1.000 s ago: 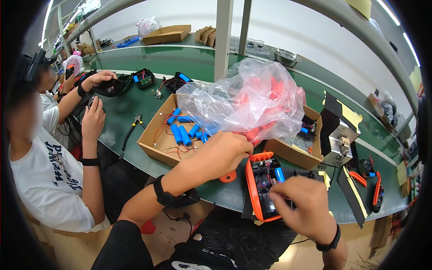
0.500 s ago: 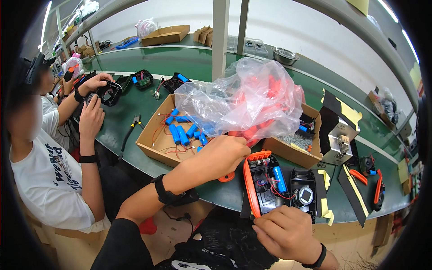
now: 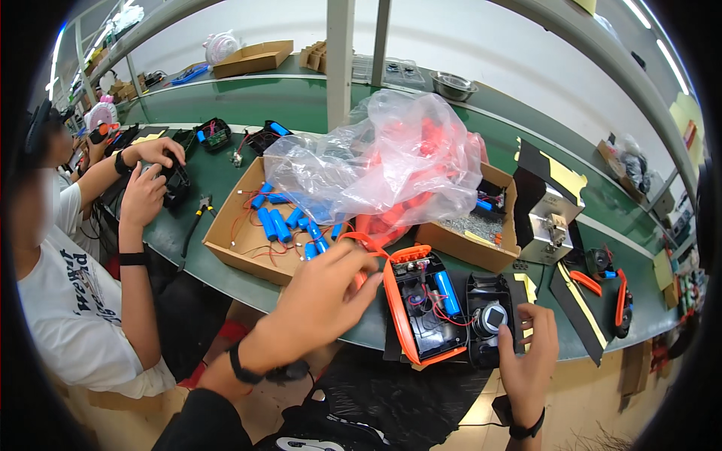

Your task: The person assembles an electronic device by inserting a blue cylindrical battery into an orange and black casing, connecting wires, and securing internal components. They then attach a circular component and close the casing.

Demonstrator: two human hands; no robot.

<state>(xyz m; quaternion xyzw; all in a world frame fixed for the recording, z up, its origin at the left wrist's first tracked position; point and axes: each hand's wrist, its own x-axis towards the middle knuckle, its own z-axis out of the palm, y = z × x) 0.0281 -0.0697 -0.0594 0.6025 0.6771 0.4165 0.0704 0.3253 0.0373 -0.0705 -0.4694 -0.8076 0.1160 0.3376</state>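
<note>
My left hand [image 3: 327,289] is curled around a thin orange plastic strip [image 3: 366,239], partly hidden by the fingers, left of an open black housing [image 3: 429,323]. That housing has orange trim [image 3: 400,319] along its left and lower edges and holds a blue cylindrical battery [image 3: 447,293] with red wires. Joined by wires, a smaller black shell [image 3: 490,288] with a round silver part [image 3: 492,317] lies to its right. My right hand [image 3: 530,346] is open beside this shell, thumb near the round part and fingers spread over a yellow-edged black pad.
Behind are a cardboard box [image 3: 226,252] of blue batteries, a clear bag [image 3: 331,165] of red-orange parts, and a box [image 3: 459,246] of screws. A metal fixture [image 3: 553,233] stands right. Cutters [image 3: 197,225] lie left, near a co-worker's hands [image 3: 147,195] on a black part.
My left hand has drawn back to the left, uncovering more of the orange strip. My right hand has let go of the trim's lower edge and shifted right, opening. The view has shifted slightly.
</note>
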